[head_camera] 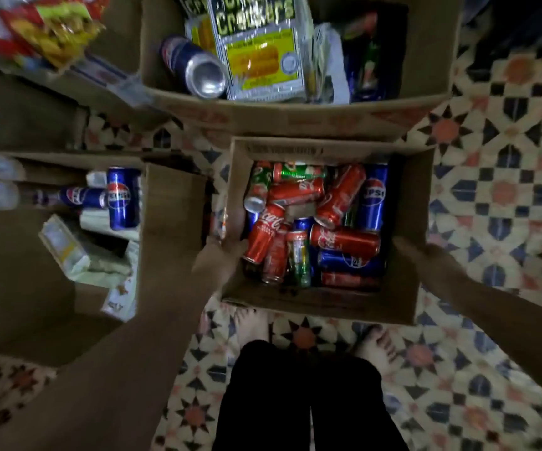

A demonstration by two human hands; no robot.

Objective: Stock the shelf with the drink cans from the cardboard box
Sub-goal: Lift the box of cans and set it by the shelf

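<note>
Pepsi can [373, 196], Coca-Cola can [264, 234], "Crackers" packet [256, 43].

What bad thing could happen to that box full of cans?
1. The open brown cardboard box is held only by its two side walls, left hand and right hand; loaded with cans, a wall could bend and the grip slip.
2. The loose red, blue and green drink cans lie jumbled, so tilting may roll them out.
3. Bare feet are right below.

The single head-worn camera is looking almost straight down, close above the cardboard box [325, 301] of cans, which is sitting mid-frame. The wide lens is taking in patterned floor tiles [497, 177] right of the box, more cartons left and beyond, and bare feet just below it.
</note>
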